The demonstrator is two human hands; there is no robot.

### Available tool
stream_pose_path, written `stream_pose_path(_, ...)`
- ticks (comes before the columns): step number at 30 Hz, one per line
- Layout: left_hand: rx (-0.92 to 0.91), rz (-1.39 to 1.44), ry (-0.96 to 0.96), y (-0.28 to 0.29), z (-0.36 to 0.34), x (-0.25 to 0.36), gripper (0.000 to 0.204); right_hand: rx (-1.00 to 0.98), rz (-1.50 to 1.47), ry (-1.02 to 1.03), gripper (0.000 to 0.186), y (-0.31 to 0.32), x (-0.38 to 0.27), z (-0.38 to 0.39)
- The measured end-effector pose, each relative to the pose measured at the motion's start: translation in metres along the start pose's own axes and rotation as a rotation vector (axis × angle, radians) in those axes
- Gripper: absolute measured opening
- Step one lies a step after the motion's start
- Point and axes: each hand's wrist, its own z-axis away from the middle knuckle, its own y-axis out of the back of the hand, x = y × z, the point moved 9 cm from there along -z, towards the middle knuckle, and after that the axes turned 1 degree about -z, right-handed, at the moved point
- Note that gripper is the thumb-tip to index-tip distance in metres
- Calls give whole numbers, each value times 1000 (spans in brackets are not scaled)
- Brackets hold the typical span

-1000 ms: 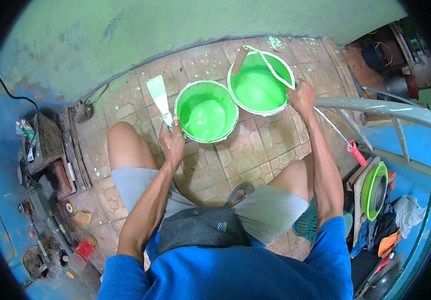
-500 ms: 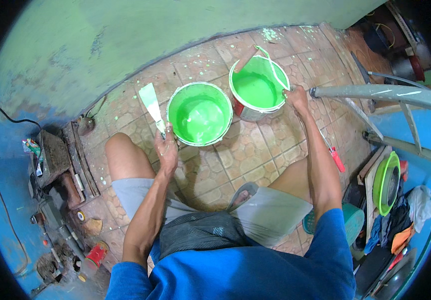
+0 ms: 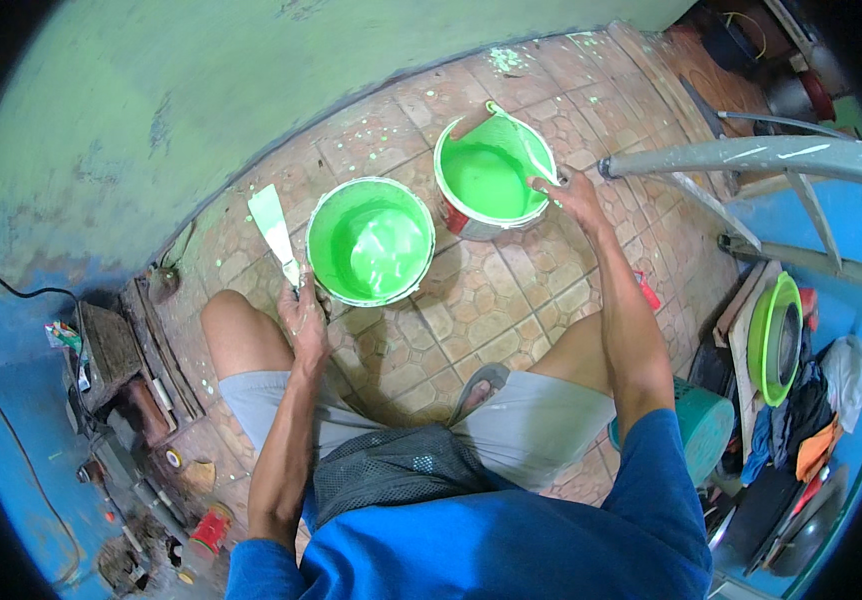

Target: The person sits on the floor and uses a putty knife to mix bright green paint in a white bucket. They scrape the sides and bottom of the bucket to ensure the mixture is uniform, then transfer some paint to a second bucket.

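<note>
Fingers of my left hand [image 3: 305,320] wrap the handle of the scraper [image 3: 271,228], its blade pointing away beside the left bucket [image 3: 331,240], my right hand [image 3: 579,197] grasping the right bucket [image 3: 486,228] by its rim over paint-spattered floor tiles [image 3: 481,300] below a green wall [image 3: 171,100], the red grip [image 3: 648,291] nearer my forearm [image 3: 623,300] than a second ago.

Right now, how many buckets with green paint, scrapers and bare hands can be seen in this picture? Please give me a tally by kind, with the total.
Buckets with green paint: 2 (left bucket, right bucket)
Scrapers: 1 (the scraper with a paint-covered blade)
Bare hands: 2 (left hand, right hand)
Total: 5
</note>
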Motion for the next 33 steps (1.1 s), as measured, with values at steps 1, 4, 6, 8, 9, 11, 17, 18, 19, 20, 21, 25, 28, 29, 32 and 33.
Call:
stream_pose_path(1, -14, 3, -10, -1, 0, 1, 17, 14, 8, 32, 60, 2, 4, -1)
stream_pose_path(4, -30, 23, -41, -6, -3, 3, 19, -42, -4, 9, 72, 6, 22, 0)
stream_pose_path(6, -33, 35, -53, -9, -4, 5, 20, -44, -9, -31, 77, 7, 30, 1)
stream_pose_path(8, -42, 43, -50, -12, -1, 7, 19, 21, 6, -60, 78, 11, 38, 6)
stream_pose_path(9, -42, 74, -46, -14, 1, 8, 19, 117, 35, -42, 76, 21, 38, 8)
stream_pose_path(11, -37, 137, -40, -17, 3, 11, 21, 307, 93, -1, 73, 39, 29, 15)
stream_pose_path(17, -112, 287, 67, -35, 11, 12, 19, 570, 372, 315, 55, 52, -51, 47)
stream_pose_path(18, -160, 155, 87, -45, 15, 16, 20, 409, 269, 278, 53, 38, -59, 48)
stream_pose_path(19, -203, 196, 86, -53, 17, 19, 21, 238, 146, 250, 50, 11, -83, 55)
stream_pose_path(20, -259, 246, 90, -66, 20, 21, 22, 43, 86, 206, 48, -22, -101, 68)
stream_pose_path(21, -313, 255, 118, -79, 27, 23, 24, -134, 37, 160, 49, -51, -123, 88)
stream_pose_path(25, -464, 249, 180, -114, 43, 26, 27, -437, -130, 200, 47, -139, -141, 134)
stream_pose_path(28, -643, 225, 314, -123, 59, 24, 28, -522, -668, -28, 30, -164, -139, 145)
stream_pose_path(29, -634, 195, 289, -124, 59, 25, 30, -536, -653, -79, 28, -166, -136, 146)
stream_pose_path(32, -342, -237, -150, -90, 43, 45, 28, -375, -583, -103, 24, -136, -133, 145)
stream_pose_path(33, -138, -262, -234, -63, 30, 49, 29, -348, -449, -41, 22, -120, -141, 143)
